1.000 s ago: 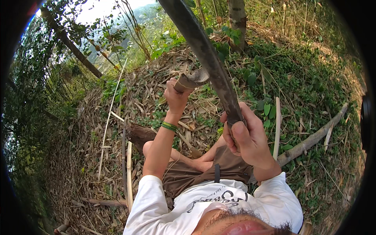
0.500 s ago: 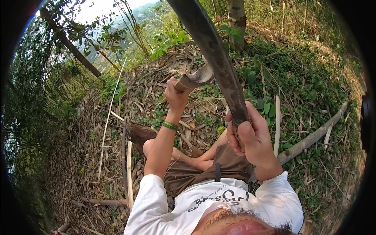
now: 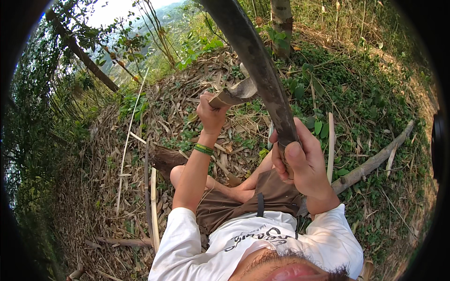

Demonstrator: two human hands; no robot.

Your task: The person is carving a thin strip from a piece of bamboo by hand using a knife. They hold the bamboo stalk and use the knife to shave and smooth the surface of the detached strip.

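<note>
My right hand [image 3: 304,166] is wrapped round the lower end of a long, dark, slightly curved machete [image 3: 267,70]; its grip is mostly hidden in my fingers. The blade rises up and to the left, out of the top of the picture. My left hand [image 3: 210,112] is closed on a short, curved piece of split bamboo [image 3: 234,95] with a pale, hollow inner side. The bamboo's far end passes behind the blade; whether the two touch I cannot tell. Both hands are raised in front of my folded legs.
A thick log [image 3: 166,161] lies by my left knee. Pale split strips [image 3: 155,201] and a long thin stick [image 3: 129,145] lie to the left. On the right are a pale strip [image 3: 331,145] and a branch [image 3: 375,164]. A tree trunk [image 3: 281,28] stands ahead among leaf litter.
The background has shifted slightly to the left in the picture. Both hands keep their hold and almost the same pose, the blade and bamboo having barely moved.
</note>
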